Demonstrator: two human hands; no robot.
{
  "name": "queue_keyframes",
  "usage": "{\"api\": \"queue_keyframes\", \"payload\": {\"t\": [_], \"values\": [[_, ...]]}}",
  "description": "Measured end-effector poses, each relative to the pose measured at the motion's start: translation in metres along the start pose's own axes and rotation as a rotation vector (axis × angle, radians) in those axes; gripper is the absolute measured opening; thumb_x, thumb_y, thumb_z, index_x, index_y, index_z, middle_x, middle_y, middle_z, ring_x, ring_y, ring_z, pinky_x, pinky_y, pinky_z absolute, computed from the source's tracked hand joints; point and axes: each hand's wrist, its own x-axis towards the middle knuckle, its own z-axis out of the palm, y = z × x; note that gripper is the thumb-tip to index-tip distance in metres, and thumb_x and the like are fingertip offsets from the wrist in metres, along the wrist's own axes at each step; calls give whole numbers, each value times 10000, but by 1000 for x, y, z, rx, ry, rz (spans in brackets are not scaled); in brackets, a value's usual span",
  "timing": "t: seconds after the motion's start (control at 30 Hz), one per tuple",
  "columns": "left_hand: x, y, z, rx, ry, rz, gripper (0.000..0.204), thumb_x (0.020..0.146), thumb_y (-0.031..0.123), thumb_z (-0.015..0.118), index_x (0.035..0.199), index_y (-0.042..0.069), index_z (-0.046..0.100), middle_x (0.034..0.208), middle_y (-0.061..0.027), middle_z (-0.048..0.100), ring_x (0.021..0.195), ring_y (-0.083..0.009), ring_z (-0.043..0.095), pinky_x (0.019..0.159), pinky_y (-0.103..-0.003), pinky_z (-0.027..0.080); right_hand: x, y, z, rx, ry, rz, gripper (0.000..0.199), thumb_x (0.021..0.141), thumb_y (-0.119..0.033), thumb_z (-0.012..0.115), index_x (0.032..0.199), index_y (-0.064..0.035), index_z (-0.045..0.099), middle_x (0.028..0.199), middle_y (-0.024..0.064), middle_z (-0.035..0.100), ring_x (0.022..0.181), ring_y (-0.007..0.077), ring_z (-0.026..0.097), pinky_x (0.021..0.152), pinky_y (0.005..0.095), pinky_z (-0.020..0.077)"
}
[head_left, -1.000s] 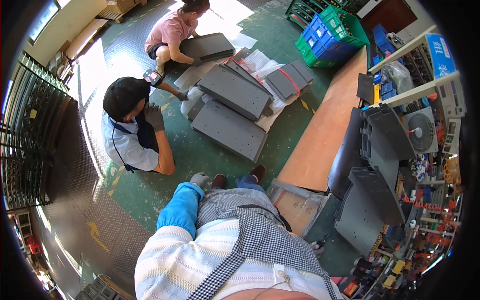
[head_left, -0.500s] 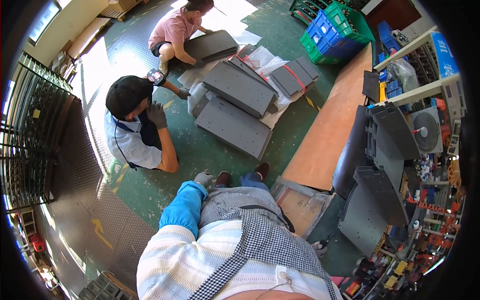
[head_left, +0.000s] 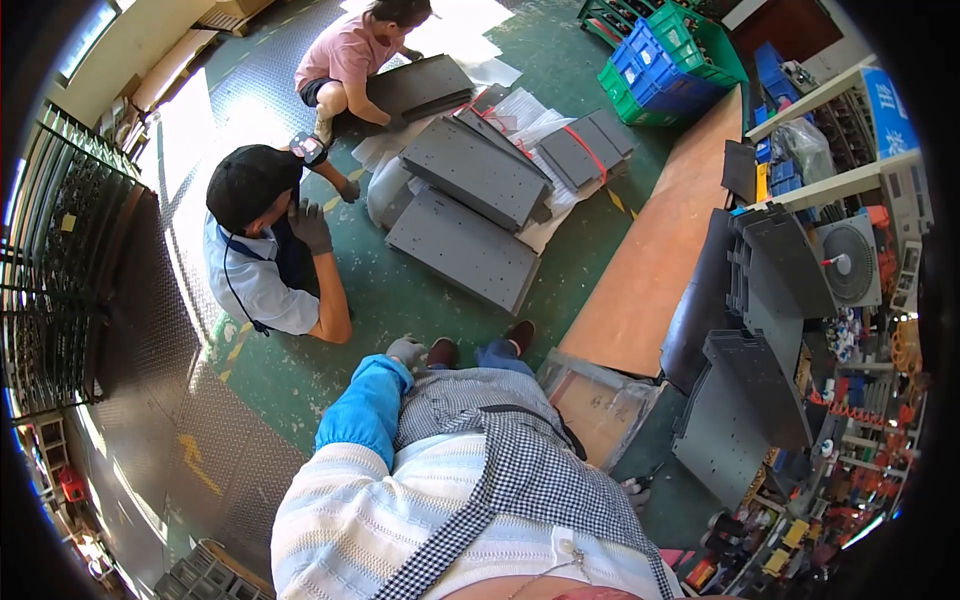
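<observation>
My left hand [head_left: 407, 352] wears a grey glove and hangs by my side at the end of a blue sleeve, above my dark shoes [head_left: 519, 335]; nothing shows in it. Only a sliver of my right hand [head_left: 634, 491] shows past my checked apron, next to a small dark tool [head_left: 652, 474]; its grip is hidden. Nearest my feet lies a flat grey metal panel [head_left: 462, 249] on the green floor.
A person in a black cap [head_left: 262, 240] crouches left of the panels. Another person in pink [head_left: 350, 62] kneels farther back over a panel. A long wooden board [head_left: 655, 250] runs along the right. Green and blue crates [head_left: 672, 55] stand behind. Dark panels [head_left: 745, 410] lean at the right.
The view has shifted slightly. My left arm hangs in the same place, and the crouching person keeps a gloved hand by the chin.
</observation>
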Motion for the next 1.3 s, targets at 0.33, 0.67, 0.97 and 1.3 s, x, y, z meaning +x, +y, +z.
{"api": "queue_keyframes", "payload": {"t": [0.33, 0.67, 0.97, 1.3], "values": [[5, -7, 4, 3, -35, 15, 412, 853, 169, 617, 1264, 175, 652, 1343, -134, 579, 1279, -293, 524, 1061, -370, 435, 3, -1, 1, 141, -5, 125, 474, 998, -415, 414, 1399, -167, 468, 1424, 165, 456, 1303, 386, 406, 1088, 523, 309], [15, -20, 12, 141, 91, 184, 432, 832, 278, 589, 1189, 48, 671, 1111, -155, 701, 1000, -292, 673, 860, -371, 520, 12, 6, 18, 264, 29, 187, 468, 995, -413, 420, 1392, -171, 473, 1416, 167, 462, 1295, 380, 411, 1086, 523, 303], [3, -7, 16, -107, 92, -67, 454, 844, 284, 580, 1216, 34, 654, 1264, -181, 634, 1173, -323, 601, 979, -368, 473, 10, 2, 12, 259, 10, 226, 475, 987, -441, 406, 1372, -175, 490, 1369, 135, 513, 1265, 356, 450, 1072, 519, 309], [3, 0, 22, -70, 91, -70, 439, 832, 273, 582, 1183, 25, 670, 1234, -176, 652, 1152, -325, 615, 977, -368, 476, 6, -4, -5, 226, -15, 214, 456, 985, -434, 438, 1358, -179, 497, 1377, 134, 507, 1271, 354, 455, 1062, 522, 322]]}}
